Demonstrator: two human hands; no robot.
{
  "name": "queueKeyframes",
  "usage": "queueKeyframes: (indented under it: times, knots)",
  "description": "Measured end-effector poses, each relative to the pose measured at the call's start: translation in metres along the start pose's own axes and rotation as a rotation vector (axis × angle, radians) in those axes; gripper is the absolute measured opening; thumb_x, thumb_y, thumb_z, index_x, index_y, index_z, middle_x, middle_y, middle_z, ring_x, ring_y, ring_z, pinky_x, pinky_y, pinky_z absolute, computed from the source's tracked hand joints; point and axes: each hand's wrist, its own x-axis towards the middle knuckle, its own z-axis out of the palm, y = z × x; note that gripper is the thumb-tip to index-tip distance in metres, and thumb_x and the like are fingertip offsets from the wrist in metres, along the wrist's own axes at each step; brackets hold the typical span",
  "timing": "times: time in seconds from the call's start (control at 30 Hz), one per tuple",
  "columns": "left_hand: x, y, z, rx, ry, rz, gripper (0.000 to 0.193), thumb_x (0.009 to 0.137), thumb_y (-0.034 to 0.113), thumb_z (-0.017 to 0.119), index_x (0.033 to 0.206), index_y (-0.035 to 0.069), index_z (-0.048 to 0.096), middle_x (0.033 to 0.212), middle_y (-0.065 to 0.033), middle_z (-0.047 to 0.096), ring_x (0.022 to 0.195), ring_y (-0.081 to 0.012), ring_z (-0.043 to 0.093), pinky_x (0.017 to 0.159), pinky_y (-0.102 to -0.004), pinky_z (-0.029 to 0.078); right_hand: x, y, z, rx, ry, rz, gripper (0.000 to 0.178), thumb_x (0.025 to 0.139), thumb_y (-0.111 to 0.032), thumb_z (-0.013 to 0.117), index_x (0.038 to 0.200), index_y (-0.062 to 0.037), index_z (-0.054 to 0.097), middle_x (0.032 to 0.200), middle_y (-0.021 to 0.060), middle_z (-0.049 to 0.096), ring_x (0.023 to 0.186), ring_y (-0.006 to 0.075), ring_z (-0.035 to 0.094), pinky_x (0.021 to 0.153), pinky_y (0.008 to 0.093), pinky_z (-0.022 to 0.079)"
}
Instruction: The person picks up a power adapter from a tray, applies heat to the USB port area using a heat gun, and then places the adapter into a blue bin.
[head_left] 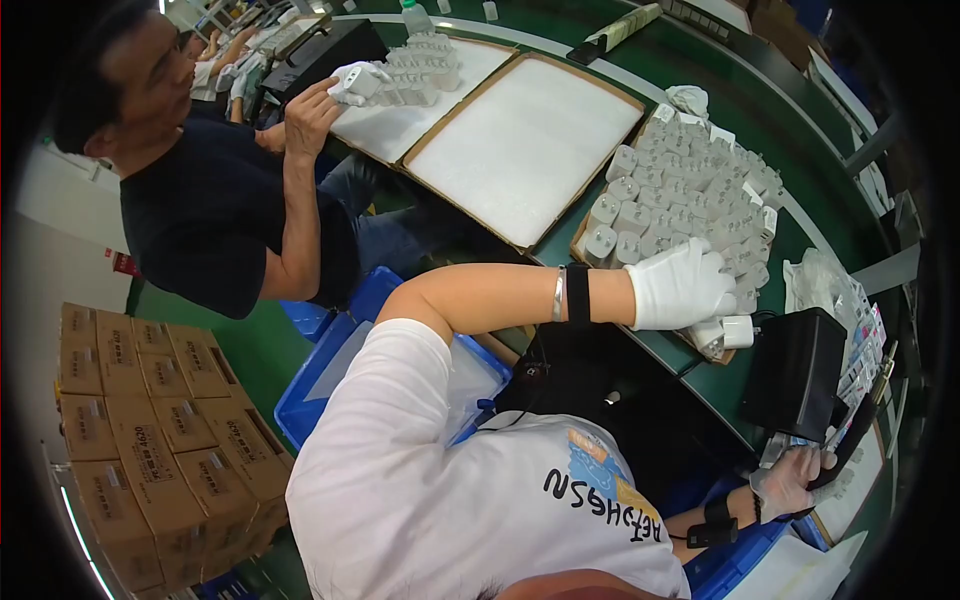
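Observation:
My left hand (pixel 682 285) wears a white glove. It lies palm down over the near edge of a carton tray (pixel 578 243) packed with white plug chargers (pixel 660 195). Its fingers curl down among them, and whatever they grip is hidden. Just beside the hand, one white charger (pixel 738 331) juts over the tray's near corner. Farther right, in a thin translucent glove, my right hand (pixel 785 483) is closed in front of a black box (pixel 795 372). A small clear plastic piece (pixel 774 449) shows at its fingers; I cannot tell if it is held.
A co-worker at the left (pixel 210 200) holds a white charger (pixel 355 82) near more chargers. A foam-lined tray (pixel 525 140) lies between us. Plastic bags (pixel 820 285) lie behind the black box. Blue bins (pixel 300 405) and stacked cartons (pixel 150 440) stand on the left.

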Motion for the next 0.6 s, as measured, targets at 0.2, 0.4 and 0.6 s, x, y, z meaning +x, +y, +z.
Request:
queueKeyframes:
  times: [0.2, 0.4, 0.6]
  knots:
    - [0.012, 0.002, -0.003, -0.157, 0.169, -0.027, 0.007, 0.070, 0.016, 0.061, 0.077, 0.016, 0.060, 0.077, -0.0011, 0.057, 0.078, -0.0227, 0.059, 0.071, -0.0369, 0.045, 0.015, -0.014, 0.025, -0.175, 0.198, -0.319, 0.044, 0.087, -0.025, 0.052, 0.119, 0.0044, 0.048, 0.074, 0.0057, 0.042, 0.070, 0.0165, 0.039, 0.064, 0.0294, 0.031]
    - [0.022, 0.001, -0.019, -0.326, 0.217, -0.054, 0.010, 0.068, 0.012, 0.064, 0.077, 0.013, 0.059, 0.073, -0.0050, 0.055, 0.069, -0.0261, 0.058, 0.062, -0.0363, 0.046, 0.045, -0.010, 0.094, -0.531, 0.484, -0.751, 0.039, 0.088, -0.022, 0.051, 0.118, 0.0037, 0.048, 0.087, 0.0084, 0.052, 0.084, 0.0192, 0.047, 0.070, 0.0308, 0.035]
    - [0.027, 0.000, -0.017, -0.557, 0.364, -0.121, 0.018, 0.064, 0.009, 0.069, 0.081, 0.011, 0.062, 0.078, -0.0065, 0.059, 0.073, -0.0310, 0.059, 0.065, -0.0379, 0.048, 0.047, -0.057, 0.106, -0.121, 0.185, -0.653, 0.027, 0.085, -0.014, 0.055, 0.108, 0.0013, 0.053, 0.097, 0.0112, 0.055, 0.095, 0.0234, 0.048, 0.080, 0.0366, 0.038]
